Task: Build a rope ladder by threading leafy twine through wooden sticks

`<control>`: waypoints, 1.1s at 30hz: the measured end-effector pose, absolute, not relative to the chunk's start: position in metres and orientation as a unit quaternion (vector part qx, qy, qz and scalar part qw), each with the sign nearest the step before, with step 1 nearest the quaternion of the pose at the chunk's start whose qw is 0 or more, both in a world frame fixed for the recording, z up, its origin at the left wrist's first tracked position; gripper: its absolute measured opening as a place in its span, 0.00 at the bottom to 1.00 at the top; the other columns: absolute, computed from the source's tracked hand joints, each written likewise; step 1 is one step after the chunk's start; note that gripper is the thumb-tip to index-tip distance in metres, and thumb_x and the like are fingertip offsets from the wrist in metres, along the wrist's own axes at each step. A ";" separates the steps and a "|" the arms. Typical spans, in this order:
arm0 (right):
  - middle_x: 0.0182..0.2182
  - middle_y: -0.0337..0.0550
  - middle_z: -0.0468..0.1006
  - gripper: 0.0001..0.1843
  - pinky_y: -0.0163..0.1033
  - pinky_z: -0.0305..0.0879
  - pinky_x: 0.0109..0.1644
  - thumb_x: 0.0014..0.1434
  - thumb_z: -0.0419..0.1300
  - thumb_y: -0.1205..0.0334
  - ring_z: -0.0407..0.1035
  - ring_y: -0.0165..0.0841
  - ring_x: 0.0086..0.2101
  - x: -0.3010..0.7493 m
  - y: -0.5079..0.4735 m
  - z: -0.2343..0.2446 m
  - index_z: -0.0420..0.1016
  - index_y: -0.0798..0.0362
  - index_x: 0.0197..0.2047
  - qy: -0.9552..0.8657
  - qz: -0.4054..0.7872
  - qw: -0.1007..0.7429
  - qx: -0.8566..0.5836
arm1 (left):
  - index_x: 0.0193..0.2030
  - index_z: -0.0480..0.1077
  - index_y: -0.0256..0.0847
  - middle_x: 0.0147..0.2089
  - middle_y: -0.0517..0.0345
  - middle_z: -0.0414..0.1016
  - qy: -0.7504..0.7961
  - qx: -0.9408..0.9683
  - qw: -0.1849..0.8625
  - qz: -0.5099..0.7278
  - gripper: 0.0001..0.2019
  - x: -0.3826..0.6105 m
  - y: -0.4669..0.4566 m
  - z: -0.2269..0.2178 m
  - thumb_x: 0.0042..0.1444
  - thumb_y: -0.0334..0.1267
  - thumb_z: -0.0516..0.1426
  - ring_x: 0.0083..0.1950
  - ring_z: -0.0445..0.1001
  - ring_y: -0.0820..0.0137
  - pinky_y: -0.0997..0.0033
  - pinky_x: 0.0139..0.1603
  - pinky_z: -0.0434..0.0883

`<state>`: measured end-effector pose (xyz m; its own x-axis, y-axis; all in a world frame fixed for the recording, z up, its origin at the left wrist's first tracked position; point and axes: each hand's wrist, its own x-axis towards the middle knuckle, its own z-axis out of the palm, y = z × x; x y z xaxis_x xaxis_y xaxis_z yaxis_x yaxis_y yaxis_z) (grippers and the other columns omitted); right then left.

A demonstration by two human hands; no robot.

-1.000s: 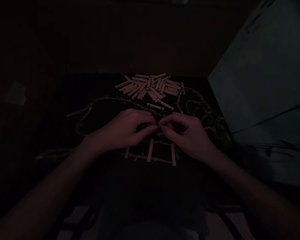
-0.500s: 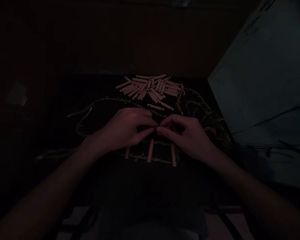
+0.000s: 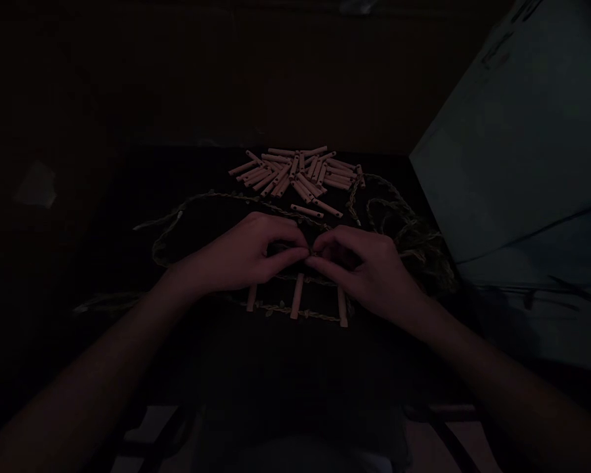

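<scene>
Light very dim. Left hand (image 3: 256, 253) and right hand (image 3: 369, 266) meet tip to tip above the middle of the dark surface (image 3: 142, 174), backs of both hands showing. Left grip nearly closed: thumb and forefinger come together at their ends. Right grip much the same, its fingertips just beside the left's. A small dim piece (image 3: 314, 253) shows between the fingertips — too dark to say whether it is cord or something else.

Just below the hands, nearer the wearer: three wooden rungs (image 3: 297, 297) stand side by side, spaced apart, a leafy braided cord (image 3: 276, 308) running across their near ends. Another strand crosses by the far end of the middle one; the far end of the left rung is hidden by the left hand.

Beyond the hands lies a loose pile of wooden sticks (image 3: 280, 174), holes visible at many ends. Two sticks (image 3: 306, 211) lie at its near edge. A long cord (image 3: 211, 194) curves out to the left, doubling back to the left forearm; a tangle of cord (image 3: 414, 233) lies to the right — near a pale panel (image 3: 512, 151).
</scene>
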<state>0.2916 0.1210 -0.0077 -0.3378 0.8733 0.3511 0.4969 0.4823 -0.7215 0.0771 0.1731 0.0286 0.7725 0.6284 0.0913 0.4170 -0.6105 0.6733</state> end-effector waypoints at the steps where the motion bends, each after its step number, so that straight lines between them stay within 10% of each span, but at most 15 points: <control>1: 0.31 0.36 0.76 0.06 0.31 0.63 0.36 0.62 0.67 0.62 0.69 0.26 0.32 0.291 0.121 -0.007 0.76 0.55 0.40 -0.772 0.264 0.372 -0.442 | 0.39 0.79 0.36 0.35 0.61 0.78 0.296 0.882 0.330 0.162 0.09 0.077 0.174 0.028 0.65 0.35 0.57 0.34 0.73 0.76 0.77 0.36 0.65; 23: 0.32 0.36 0.77 0.07 0.33 0.63 0.35 0.65 0.64 0.58 0.70 0.27 0.32 0.296 0.126 -0.004 0.77 0.53 0.41 -0.768 0.321 0.343 -0.435 | 0.38 0.78 0.35 0.34 0.60 0.76 0.272 0.886 0.335 0.171 0.08 0.074 0.177 0.025 0.65 0.35 0.58 0.34 0.72 0.76 0.77 0.36 0.65; 33: 0.50 0.50 0.76 0.07 0.45 0.68 0.56 0.64 0.62 0.65 0.70 0.40 0.52 0.301 0.129 -0.012 0.73 0.51 0.47 -0.854 0.193 0.292 -0.385 | 0.37 0.78 0.37 0.35 0.59 0.78 0.289 0.871 0.360 0.168 0.09 0.075 0.175 0.028 0.64 0.37 0.58 0.37 0.74 0.74 0.77 0.39 0.67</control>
<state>0.3011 0.1285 -0.0123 -0.5322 0.7709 0.3501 0.5454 0.6284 -0.5546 0.0751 0.1754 0.0277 0.7767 0.6241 0.0848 0.3820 -0.5739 0.7244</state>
